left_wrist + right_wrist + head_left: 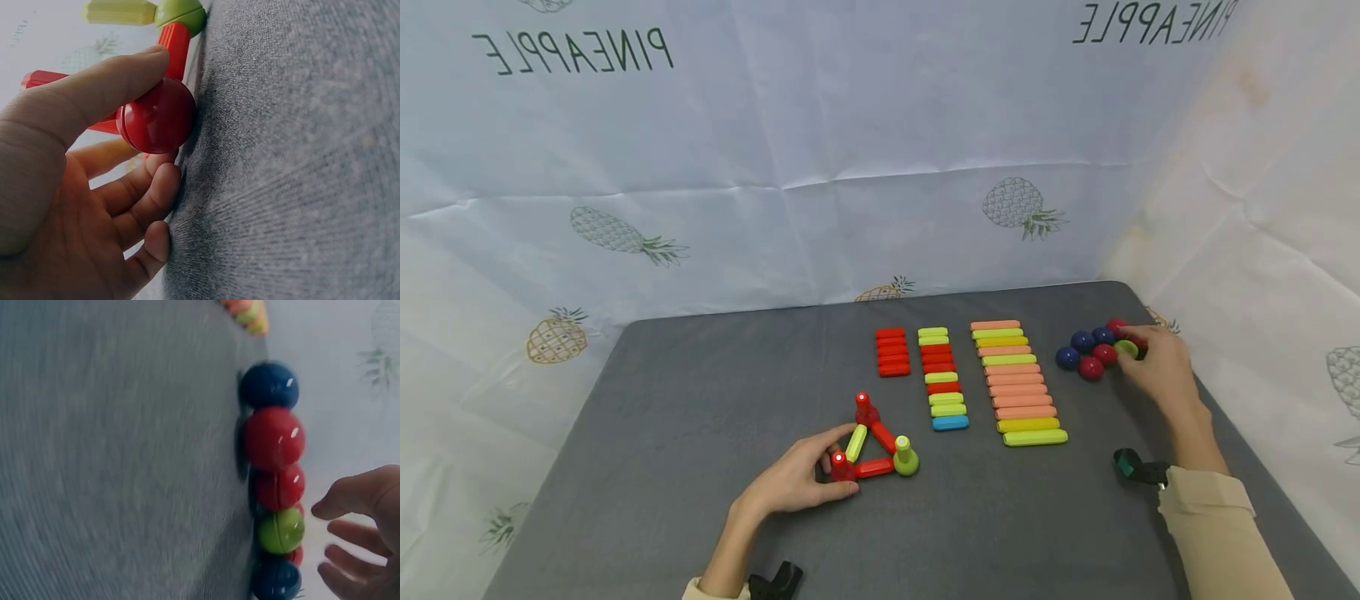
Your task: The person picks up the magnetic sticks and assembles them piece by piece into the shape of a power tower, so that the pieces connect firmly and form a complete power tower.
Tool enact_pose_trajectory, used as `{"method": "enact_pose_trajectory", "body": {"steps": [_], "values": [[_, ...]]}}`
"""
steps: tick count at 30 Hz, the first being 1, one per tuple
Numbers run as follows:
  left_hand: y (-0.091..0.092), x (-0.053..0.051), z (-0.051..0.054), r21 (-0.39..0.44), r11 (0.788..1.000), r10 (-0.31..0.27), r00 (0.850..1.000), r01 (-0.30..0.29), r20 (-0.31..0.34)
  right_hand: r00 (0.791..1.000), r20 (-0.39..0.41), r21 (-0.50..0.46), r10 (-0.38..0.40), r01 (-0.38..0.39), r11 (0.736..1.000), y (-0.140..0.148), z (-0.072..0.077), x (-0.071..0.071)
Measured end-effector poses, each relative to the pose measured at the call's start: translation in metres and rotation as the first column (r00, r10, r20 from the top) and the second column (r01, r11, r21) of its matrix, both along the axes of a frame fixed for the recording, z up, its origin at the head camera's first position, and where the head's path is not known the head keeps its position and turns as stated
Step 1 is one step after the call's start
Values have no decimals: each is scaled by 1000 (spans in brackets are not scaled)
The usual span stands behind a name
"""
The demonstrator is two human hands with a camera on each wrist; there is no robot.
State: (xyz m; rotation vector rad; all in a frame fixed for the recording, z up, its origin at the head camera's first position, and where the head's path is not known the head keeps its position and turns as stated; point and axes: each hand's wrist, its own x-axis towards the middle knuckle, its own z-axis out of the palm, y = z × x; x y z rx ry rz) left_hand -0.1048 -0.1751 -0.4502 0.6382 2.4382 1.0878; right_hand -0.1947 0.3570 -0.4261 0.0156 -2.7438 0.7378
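Observation:
My left hand (797, 477) grips the near-left red ball (159, 119) of a small triangular frame, thumb on one side and fingers curled behind. Red rods (874, 468) and a yellow-green rod (855, 443) form the frame's base. Its corners are two red balls and a green ball (906, 461), each with a short rod standing up. At the table's right side, my right hand (1157, 371) hovers beside a cluster of balls, nearest a lime green ball (281, 530). In the right wrist view its fingers are spread slightly, with a gap between them and the balls.
Rods lie in three columns: short red rods (892, 360), mixed rods with a blue rod (951, 423) at the near end, and longer orange, yellow and green rods (1018, 390). Dark blue balls (1067, 358) and red balls (1091, 368) sit together. Pineapple-print cloth (820, 242) borders the grey table.

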Motion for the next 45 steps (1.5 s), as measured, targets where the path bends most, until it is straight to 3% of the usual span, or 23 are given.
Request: {"method": "enact_pose_trajectory", "body": {"steps": [6, 16, 18, 21, 24, 26, 30, 35, 41, 45], "values": [[0, 0, 0, -7, 1000, 0, 1000, 0, -3, 982, 186, 126, 13, -37, 991, 7, 1, -7], [1, -1, 1, -2, 1000, 1, 1000, -1, -4, 979, 188, 107, -76, 57, 993, 1, -4, 4], [1, 0, 1, -4, 1000, 0, 1000, 0, -7, 983, 157, 87, -99, 87, 992, -4, 1, 10], [1, 0, 1, -11, 1000, 4, 1000, -4, -11, 996, 21, -9, -86, 86, 996, -20, 16, 20], [0, 0, 2, -13, 1000, 11, 1000, -11, -21, 991, -136, -184, -4, -21, 983, -53, 36, 30], [-1, 0, 2, -13, 1000, 16, 1000, -16, -25, 974, -207, -305, 92, -154, 940, -80, 48, 36], [0, 1, 2, -19, 1000, 17, 1000, -17, -26, 920, -243, -445, 308, -388, 807, -136, 63, 51], [1, 1, 1, -17, 1000, 13, 1000, -14, -22, 830, -196, -518, 522, -540, 663, -191, 63, 68], [2, 1, 0, -15, 1000, 13, 1000, -13, -22, 720, -160, -515, 676, -645, 565, -229, 47, 77], [2, 2, 0, -17, 1000, 11, 1000, -11, -14, 682, -146, -517, 717, -670, 532, -240, 37, 79]]}}
